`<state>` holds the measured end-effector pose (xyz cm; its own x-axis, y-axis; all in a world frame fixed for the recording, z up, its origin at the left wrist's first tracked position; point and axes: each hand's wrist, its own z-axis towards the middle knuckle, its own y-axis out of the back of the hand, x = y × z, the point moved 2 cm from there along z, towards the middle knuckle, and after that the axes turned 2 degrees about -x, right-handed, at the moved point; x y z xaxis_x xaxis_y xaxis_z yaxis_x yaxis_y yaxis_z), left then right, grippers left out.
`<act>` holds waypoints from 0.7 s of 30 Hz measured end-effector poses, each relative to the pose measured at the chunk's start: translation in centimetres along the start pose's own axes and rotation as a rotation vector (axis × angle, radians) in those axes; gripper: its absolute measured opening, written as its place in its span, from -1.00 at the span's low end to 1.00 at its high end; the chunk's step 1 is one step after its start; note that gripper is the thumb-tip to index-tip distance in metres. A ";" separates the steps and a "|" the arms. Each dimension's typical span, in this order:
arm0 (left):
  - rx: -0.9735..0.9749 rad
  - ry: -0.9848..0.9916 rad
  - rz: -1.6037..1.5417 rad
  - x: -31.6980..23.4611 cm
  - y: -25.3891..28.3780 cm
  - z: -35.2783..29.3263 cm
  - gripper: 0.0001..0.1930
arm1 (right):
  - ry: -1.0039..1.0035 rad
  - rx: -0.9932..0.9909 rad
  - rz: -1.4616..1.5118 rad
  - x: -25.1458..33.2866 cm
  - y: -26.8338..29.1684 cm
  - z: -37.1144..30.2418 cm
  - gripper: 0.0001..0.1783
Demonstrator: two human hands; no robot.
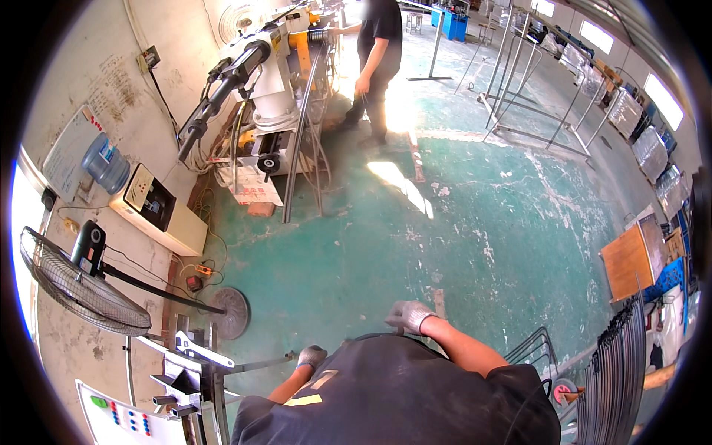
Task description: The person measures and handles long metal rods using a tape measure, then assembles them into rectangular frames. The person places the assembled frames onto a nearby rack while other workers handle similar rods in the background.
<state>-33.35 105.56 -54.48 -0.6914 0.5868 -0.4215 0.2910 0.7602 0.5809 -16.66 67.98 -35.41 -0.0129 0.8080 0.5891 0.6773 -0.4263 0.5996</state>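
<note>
My left hand (312, 356), in a grey work glove, is low in the view by my body, its fingers curled. Just left of it ends a metal bar (263, 364), which reaches out from a metal stand; the two look slightly apart. My right hand (410, 317), in a light grey glove, is bent in front of my chest with its fingers curled down. What either hand holds, if anything, is hidden. On the stand at the lower left lies an adjustable wrench (204, 348), near short pieces of square tube (174, 401).
A standing fan (89, 289) and a water dispenser (159, 211) line the left wall. Ahead, a person in dark clothes (378, 67) stands by a machine (271, 96). Metal frames (512, 96) stand far right; dark rods (615, 371) are gathered at lower right.
</note>
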 end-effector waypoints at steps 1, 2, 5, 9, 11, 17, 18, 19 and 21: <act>-0.009 0.002 0.020 -0.2 0.2 -0.3 -0.55 | 0.010 0.002 -0.002 0.1 0.0 0.1 -0.46; -0.007 0.005 0.019 -0.1 0.3 -0.3 -0.55 | 0.007 0.007 0.004 0.2 0.0 0.1 -0.46; -0.007 0.012 0.017 0.7 0.4 0.3 -0.54 | 0.008 0.014 0.011 0.4 0.3 0.1 -0.46; -0.005 0.028 -0.015 1.8 -0.2 1.0 -0.54 | -0.005 0.004 -0.009 1.5 1.0 -0.5 -0.51; 0.002 0.031 -0.032 1.7 -0.3 1.0 -0.54 | -0.012 -0.004 -0.011 1.7 1.3 -0.8 -0.51; -0.008 0.027 -0.027 0.6 -0.1 0.5 -0.54 | -0.002 -0.004 -0.004 1.1 1.3 -0.5 -0.52; -0.005 0.032 -0.025 0.1 0.0 0.3 -0.54 | 0.005 -0.026 0.001 0.8 1.2 -0.4 -0.51; -0.004 0.041 -0.022 -0.2 0.2 -0.1 -0.54 | 0.015 -0.046 0.006 0.6 1.0 -0.3 -0.51; -0.008 0.030 -0.008 0.2 0.1 0.3 -0.54 | 0.047 -0.078 -0.006 0.1 0.6 0.0 -0.51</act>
<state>-33.30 105.85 -54.72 -0.7130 0.5718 -0.4057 0.2799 0.7627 0.5831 -16.22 67.79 -34.99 -0.0522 0.7914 0.6090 0.6182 -0.4534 0.6421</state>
